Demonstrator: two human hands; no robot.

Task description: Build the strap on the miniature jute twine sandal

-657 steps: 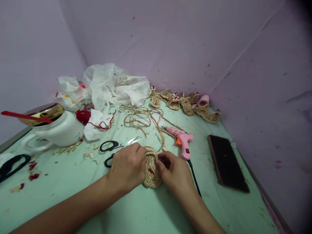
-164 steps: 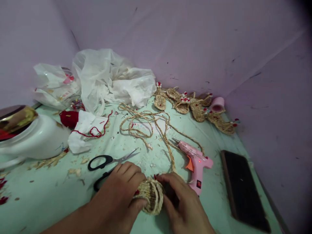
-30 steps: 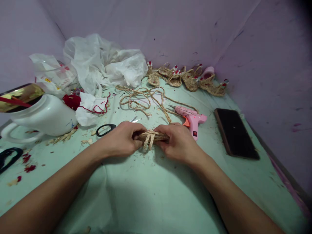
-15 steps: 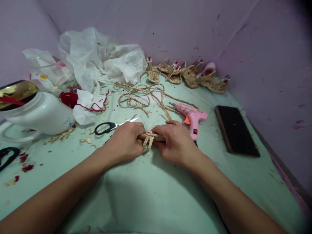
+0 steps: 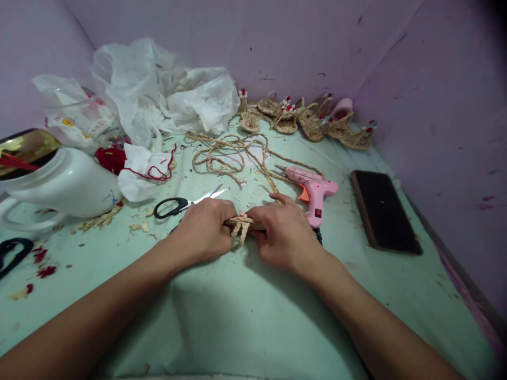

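Observation:
My left hand [image 5: 208, 228] is closed round one end of a small braided straw piece [image 5: 240, 224], seen edge-on above the table. The other end sits in the closed fingers of my right hand [image 5: 281, 227], whose index finger presses on top near the middle. Two short braided strands hang from its centre, and a speck of red shows at its upper edge. Most of the piece is hidden by my fingers. Black-handled scissors [image 5: 171, 207] lie just beyond my left hand. A pink glue gun [image 5: 312, 189] lies on its side beyond my right hand.
A loose braided straw cord [image 5: 222, 145] is spread behind my hands. Several beaded woven straw slippers [image 5: 311, 125] line the wall. A phone [image 5: 384, 211] lies right; a white jug [image 5: 79, 182], red yarn [image 5: 111, 160] and plastic bags [image 5: 142, 89] are left. Straw scraps litter the table.
My right hand has shifted slightly, its index finger moving in towards the middle of the straw piece. My left hand keeps its hold, and the view has tilted a little.

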